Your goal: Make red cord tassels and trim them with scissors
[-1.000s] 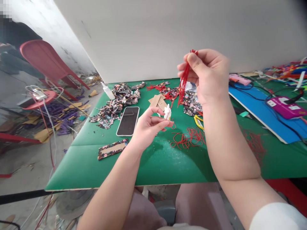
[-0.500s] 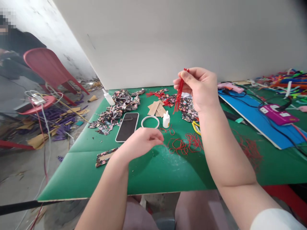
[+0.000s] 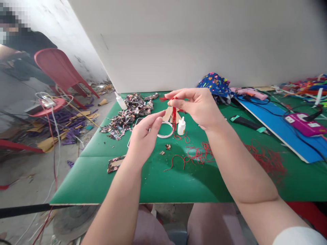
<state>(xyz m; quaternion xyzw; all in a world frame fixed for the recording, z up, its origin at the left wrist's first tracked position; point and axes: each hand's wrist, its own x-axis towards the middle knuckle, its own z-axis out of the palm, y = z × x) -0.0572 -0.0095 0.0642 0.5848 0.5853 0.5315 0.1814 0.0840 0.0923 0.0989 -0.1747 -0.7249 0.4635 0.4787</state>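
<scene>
My right hand [image 3: 198, 107] pinches a small bundle of red threads [image 3: 174, 115] between thumb and fingers; the strands hang down over the green table [image 3: 166, 180]. My left hand [image 3: 144, 137] is raised just left of the bundle, fingers loosely apart, holding nothing, its fingertips close to the threads. Below the bundle stand a small white glue bottle [image 3: 181, 126] and a white ring [image 3: 166, 130]. Loose red threads [image 3: 196, 154] lie scattered on the table under my right forearm.
A phone [image 3: 133, 134] lies partly hidden behind my left hand. Patterned fabric scraps [image 3: 130, 112], cardboard pieces, a blue printed cloth [image 3: 213, 84], a blue board [image 3: 276, 122] with a magenta device [image 3: 304, 124], and a glue gun sit around. A red chair [image 3: 58, 73] and a person are at the left.
My right hand has lowered the red thread bundle toward the table middle. My left hand rose from the table and opened beside it. A loose red strand now lies near the scattered threads.
</scene>
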